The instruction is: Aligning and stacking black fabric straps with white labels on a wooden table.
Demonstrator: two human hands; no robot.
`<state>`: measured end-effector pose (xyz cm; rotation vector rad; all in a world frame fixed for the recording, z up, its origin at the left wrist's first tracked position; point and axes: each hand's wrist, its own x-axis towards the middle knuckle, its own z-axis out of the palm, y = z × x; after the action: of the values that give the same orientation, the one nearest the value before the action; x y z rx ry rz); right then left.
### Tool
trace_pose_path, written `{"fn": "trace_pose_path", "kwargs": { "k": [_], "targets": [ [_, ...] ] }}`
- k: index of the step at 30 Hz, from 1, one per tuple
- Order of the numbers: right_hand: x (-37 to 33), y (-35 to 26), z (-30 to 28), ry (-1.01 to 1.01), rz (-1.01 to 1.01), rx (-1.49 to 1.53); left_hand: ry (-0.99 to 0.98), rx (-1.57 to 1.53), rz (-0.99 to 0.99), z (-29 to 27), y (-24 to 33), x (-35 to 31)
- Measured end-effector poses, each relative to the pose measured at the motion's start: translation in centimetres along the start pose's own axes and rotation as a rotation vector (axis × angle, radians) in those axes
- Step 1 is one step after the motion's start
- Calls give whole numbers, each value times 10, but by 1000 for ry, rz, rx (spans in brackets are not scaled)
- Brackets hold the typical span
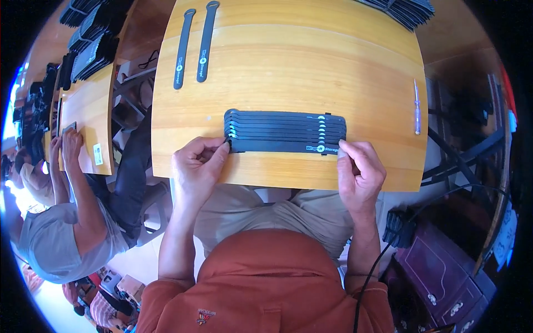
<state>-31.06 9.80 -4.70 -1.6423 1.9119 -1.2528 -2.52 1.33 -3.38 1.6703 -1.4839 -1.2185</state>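
Observation:
A row of dark grey storage straps [277, 125] lies overlapped on the wooden table in front of me, their edges stepped toward me. Each strap has a rounded loop end at the left and a pale printed mark near the right. My left hand [199, 164] pinches the left end of the nearest strap [272, 146] between thumb and fingertips. At its other end, my right hand [361, 172] grips the corner with thumb and forefinger. That strap lies flat along the front of the row. Small black tabs stick out above and below the row near its right end.
Two loose straps [183, 50] lie at the table's far left. A stack of straps [402, 11] sits at the far right edge. A thin purple-handled tool [417, 111] rests along the right side. Leftward, another person [72, 233] works at a second table [89, 122] holding bundled straps.

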Motion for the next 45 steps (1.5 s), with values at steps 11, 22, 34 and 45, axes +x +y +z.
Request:
{"fn": "trace_pose_path", "kwargs": {
  "k": [11, 22, 34, 45],
  "targets": [
    [2, 0, -1, 2, -22, -19, -3, 12, 4, 0, -5, 1],
    [1, 3, 3, 17, -40, -33, -3, -12, 31, 1, -7, 1],
    [3, -1, 3, 13, -50, -83, 3, -2, 34, 2, -8, 1],
    [5, -5, 2, -15, -16, -102, 10, -9, 25, 2, -7, 2]
  ]
}}
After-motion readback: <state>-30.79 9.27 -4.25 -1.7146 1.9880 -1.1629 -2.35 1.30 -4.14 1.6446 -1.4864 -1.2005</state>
